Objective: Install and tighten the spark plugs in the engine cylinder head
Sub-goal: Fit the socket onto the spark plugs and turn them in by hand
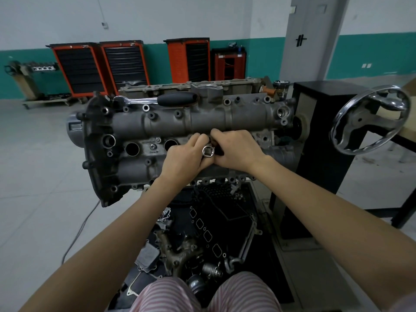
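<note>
The grey cylinder head (pixel 157 124) lies across an engine stand in front of me. Two open spark plug wells (pixel 132 149) show at its left and middle. My left hand (pixel 184 157) grips a chrome socket (pixel 207 151) whose open end faces me, over a well in the middle of the head. My right hand (pixel 236 149) is pressed against it from the right, fingers curled over the same spot. Whatever sits under the fingers is hidden. A ratchet with a black handle (pixel 157 99) rests on top of the head at the back.
A chrome handwheel (pixel 371 118) juts from the black stand column (pixel 319 131) on the right. Loose engine parts and gaskets (pixel 202 233) lie on a black tray below the head. Orange tool cabinets (pixel 99 66) line the far wall. A cable (pixel 76 237) trails over the floor at left.
</note>
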A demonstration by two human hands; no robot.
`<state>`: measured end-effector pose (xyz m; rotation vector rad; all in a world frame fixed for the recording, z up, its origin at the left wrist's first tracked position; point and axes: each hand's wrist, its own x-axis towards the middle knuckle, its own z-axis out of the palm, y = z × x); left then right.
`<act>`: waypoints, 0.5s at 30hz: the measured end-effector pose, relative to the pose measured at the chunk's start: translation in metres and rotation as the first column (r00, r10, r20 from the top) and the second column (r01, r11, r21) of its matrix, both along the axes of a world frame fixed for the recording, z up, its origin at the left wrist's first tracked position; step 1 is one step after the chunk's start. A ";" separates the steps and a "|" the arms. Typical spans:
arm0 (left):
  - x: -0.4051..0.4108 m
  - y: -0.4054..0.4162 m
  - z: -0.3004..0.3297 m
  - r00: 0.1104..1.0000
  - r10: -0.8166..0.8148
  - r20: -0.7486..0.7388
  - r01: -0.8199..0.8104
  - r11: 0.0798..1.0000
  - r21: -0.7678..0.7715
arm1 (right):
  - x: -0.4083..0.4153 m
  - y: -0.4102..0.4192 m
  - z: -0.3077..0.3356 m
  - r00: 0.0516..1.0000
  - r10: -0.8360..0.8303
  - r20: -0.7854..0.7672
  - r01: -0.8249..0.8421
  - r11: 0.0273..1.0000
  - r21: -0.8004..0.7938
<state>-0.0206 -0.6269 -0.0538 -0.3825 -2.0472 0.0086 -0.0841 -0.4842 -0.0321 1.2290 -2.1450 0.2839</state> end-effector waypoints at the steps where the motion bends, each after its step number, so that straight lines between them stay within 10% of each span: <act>1: 0.000 0.000 0.000 1.000 -0.007 -0.005 0.007 1.000 0.003 | 0.000 0.000 0.000 1.000 0.005 -0.003 -0.005 1.000 0.003; 15: 0.001 0.001 0.001 0.999 0.030 0.011 -0.031 0.999 0.024 | 0.005 0.001 0.002 0.998 0.067 0.008 -0.066 0.996 -0.057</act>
